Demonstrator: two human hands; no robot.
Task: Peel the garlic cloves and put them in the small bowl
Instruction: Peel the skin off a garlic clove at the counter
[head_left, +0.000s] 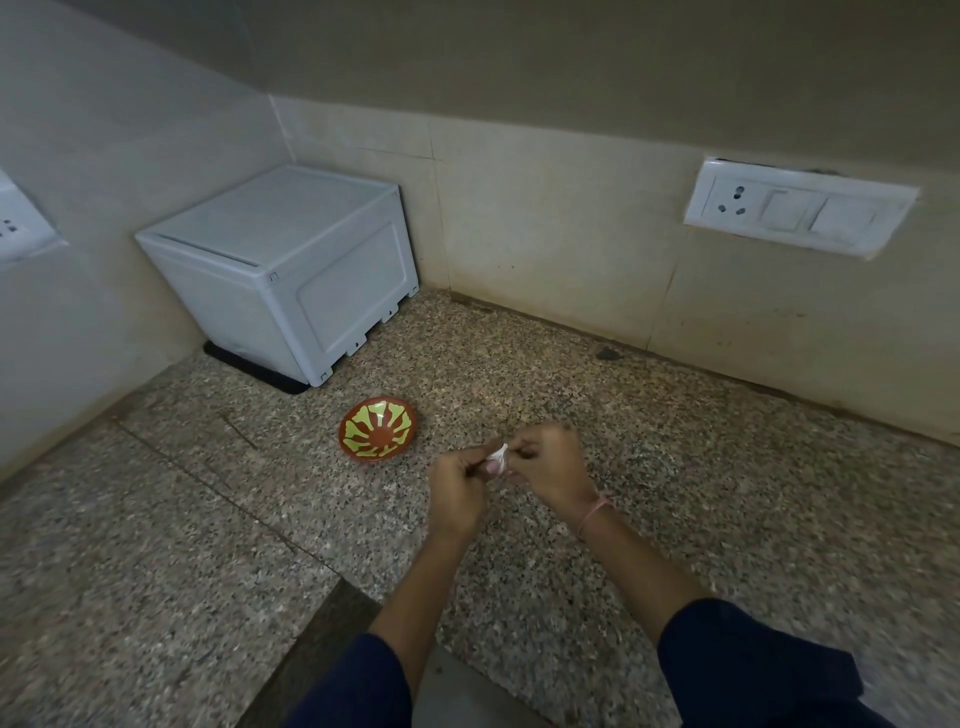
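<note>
Left hand (457, 486) and right hand (548, 462) both pinch papery garlic (497, 458) beside the seemingly empty small bowl (378, 427); peeling looks barely begun.

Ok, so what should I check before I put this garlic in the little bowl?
1. Left hand and right hand both pinch the small white garlic clove: ok.
2. Skin fully off the clove: cannot tell, it is too small and blurred.
3. Small round red-brown bowl with yellow-green pattern sits upright on the speckled granite counter: ok.
4. Bowl looks close enough, just left of the hands: ok.
5. Nothing lies on the counter between hands and bowl: ok.
</note>
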